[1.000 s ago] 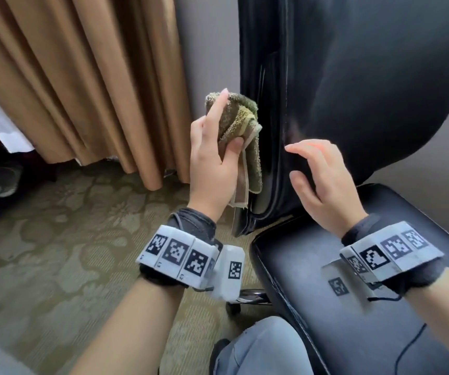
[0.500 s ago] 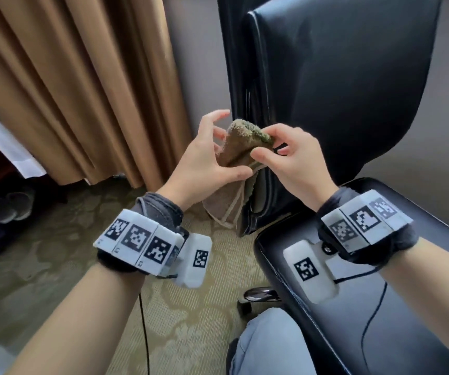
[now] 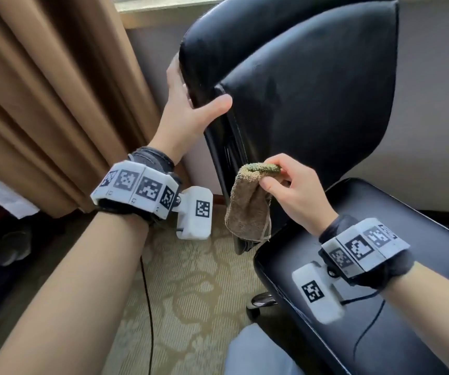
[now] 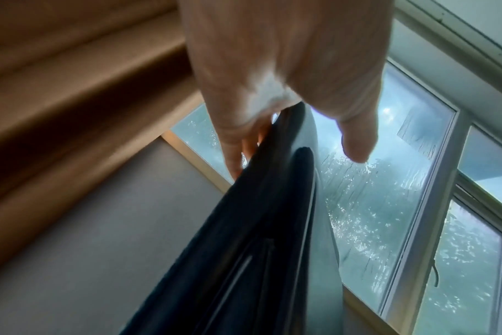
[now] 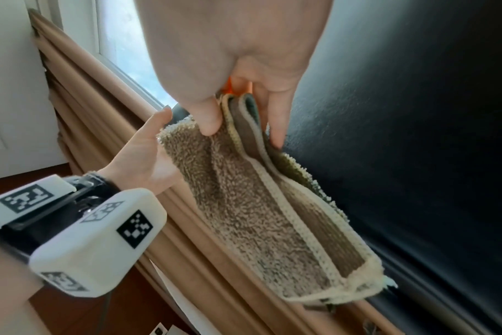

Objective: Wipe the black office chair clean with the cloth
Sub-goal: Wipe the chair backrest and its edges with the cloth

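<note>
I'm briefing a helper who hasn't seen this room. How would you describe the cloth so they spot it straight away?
Find the black office chair by the tan curtain. In front of the lower left edge of its backrest, the right hand pinches the cloth by its top, so it hangs limp. It is the one small, fuzzy olive-brown terry piece with a pale stitched hem, unlike the smooth black chair and the plain curtain.

Daylight enters through the window (image 4: 387, 204), bright and slightly blown out behind the left hand (image 4: 272, 68). It lays soft sheen on the black office chair (image 3: 312, 90). Both wrist views are blurred close to the lens, and straight lines bend toward the edges. The floor at far left lies in shadow.
</note>
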Motion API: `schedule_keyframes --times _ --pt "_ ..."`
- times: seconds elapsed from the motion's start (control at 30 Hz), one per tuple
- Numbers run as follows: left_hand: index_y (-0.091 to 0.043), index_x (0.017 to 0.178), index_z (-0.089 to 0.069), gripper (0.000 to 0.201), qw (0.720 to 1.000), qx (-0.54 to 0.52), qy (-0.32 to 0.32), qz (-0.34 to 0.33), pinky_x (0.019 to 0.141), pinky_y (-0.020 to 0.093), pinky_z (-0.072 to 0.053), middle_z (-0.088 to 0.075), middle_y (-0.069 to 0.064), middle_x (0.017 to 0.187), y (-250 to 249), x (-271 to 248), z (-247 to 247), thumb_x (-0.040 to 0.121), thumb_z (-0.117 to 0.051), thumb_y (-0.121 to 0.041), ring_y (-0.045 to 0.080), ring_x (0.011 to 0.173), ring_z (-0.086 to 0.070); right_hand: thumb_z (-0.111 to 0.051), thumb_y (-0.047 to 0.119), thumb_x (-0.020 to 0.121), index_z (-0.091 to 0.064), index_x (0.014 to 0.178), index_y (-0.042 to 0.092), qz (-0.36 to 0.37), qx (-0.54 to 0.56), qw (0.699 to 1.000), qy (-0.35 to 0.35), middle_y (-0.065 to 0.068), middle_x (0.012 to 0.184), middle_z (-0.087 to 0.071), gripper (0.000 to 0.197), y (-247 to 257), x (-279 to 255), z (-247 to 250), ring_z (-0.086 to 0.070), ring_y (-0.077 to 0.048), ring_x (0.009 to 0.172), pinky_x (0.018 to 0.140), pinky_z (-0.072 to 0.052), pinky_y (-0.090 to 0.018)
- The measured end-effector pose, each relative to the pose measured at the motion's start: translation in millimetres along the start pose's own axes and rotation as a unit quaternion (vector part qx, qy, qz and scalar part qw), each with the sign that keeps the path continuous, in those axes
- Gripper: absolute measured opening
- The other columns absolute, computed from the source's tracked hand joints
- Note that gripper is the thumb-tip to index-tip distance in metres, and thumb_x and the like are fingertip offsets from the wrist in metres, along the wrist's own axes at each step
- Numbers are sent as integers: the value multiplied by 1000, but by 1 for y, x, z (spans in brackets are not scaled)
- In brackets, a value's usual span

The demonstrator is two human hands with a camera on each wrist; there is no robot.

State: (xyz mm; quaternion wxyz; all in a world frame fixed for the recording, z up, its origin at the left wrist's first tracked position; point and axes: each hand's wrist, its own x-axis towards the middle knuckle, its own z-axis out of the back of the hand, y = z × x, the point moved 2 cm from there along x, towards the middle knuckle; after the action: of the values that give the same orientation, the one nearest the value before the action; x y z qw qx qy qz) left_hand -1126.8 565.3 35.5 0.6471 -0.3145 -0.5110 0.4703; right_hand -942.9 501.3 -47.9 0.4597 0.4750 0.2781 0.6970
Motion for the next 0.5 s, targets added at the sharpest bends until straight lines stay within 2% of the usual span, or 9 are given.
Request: schedule_keyframes --times 0.03,0.1,0.2,0.3,0.37,0.43,0.5 --pt "-14 144 -10 96 1000 -3 -3 -10 104 31 -42 -41 7 140 -1 -1 -2 72 -72 -25 11 124 -48 -61 3 82 -58 84 17 -7 4 1000 0 7 77 -59 14 2 -2 0 -55 -8 71 65 -44 -17" --pt "-11 143 -12 98 1000 -6 -14 -19 108 38 -37 -38 9 142 -6 -5 -6 68 -74 -22 16 129 -43 -61 5 83 -58 84 15 -14 2 1000 -10 4 76 -60 10 6 -8 2 -55 -8 69 64 -44 -18" --pt "-8 143 -15 95 999 -5 -19 -30 107 35 -37 -38 11 141 -12 -13 -8 67 -72 -14 17 128 -44 -61 7 84 -57 83 19 -25 3 999 -41 10 73 -57 12 8 -19 8 -51 -1 65 62 -41 -12" --pt "-10 141 -15 91 998 1 -29 -47 106 32 -39 -41 12 139 -18 -30 -3 67 -68 -8 16 126 -46 -61 9 84 -56 82 23 -37 19 998 -55 10 74 -57 14 10 -29 12 -52 -3 66 65 -46 -22" --pt "-10 139 -13 89 998 -2 -23 -50 102 27 -43 -44 12 135 -20 -47 1 67 -65 -3 14 120 -49 -61 9 84 -55 84 24 -38 37 997 -61 10 77 -58 16 15 -37 10 -53 -5 67 65 -48 -25" --pt "-10 139 -11 89 999 3 -15 -51 90 22 -49 -52 10 123 -22 -63 6 66 -61 1 14 105 -57 -63 10 83 -53 89 24 -30 59 995 -79 10 77 -56 18 20 -47 7 -51 -2 62 63 -46 -20" --pt "-13 139 -11 89 998 22 -10 -50 84 25 -52 -57 8 115 -22 -77 13 67 -62 -1 17 95 -61 -65 10 82 -49 92 24 -14 62 993 -99 9 73 -50 23 26 -57 1 -44 -1 54 58 -42 -15"
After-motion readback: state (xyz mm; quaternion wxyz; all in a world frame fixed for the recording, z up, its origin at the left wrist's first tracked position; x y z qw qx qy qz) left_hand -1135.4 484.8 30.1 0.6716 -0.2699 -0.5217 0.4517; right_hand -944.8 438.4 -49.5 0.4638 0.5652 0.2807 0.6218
